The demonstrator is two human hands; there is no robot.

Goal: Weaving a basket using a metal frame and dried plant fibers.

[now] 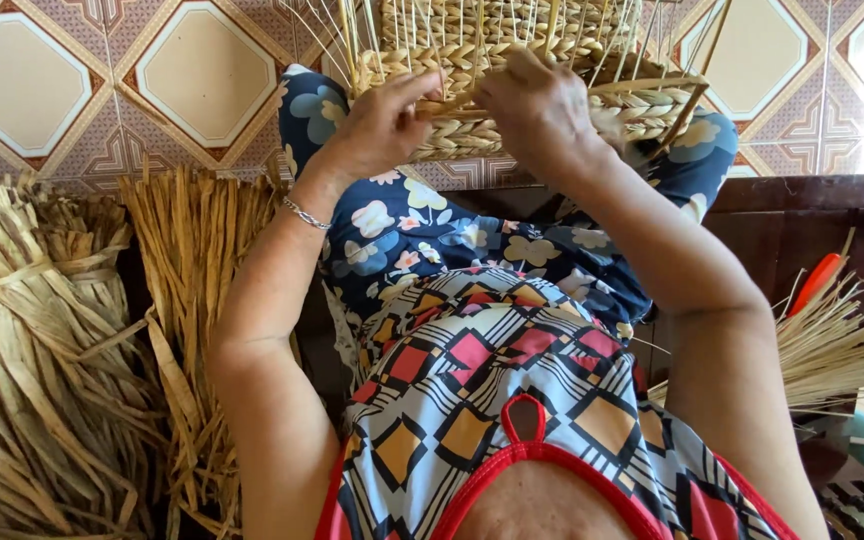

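Straw-coloured dried leaves lie in big bundles (42, 370) on the tiled floor (192, 70) at the left. Smaller, on the person's knees at the far side, rests a half-woven basket (512, 60) with thin upright stakes standing out of its braided rows. The weaving looks to be mid-row. Left hand (377, 125) pinches a flat strand (452, 102) against the braid, fingers closed on it; right hand (537, 105) is curled tight over the same strand. As I judge it, that strand next needs threading behind a stake and pulling snug.
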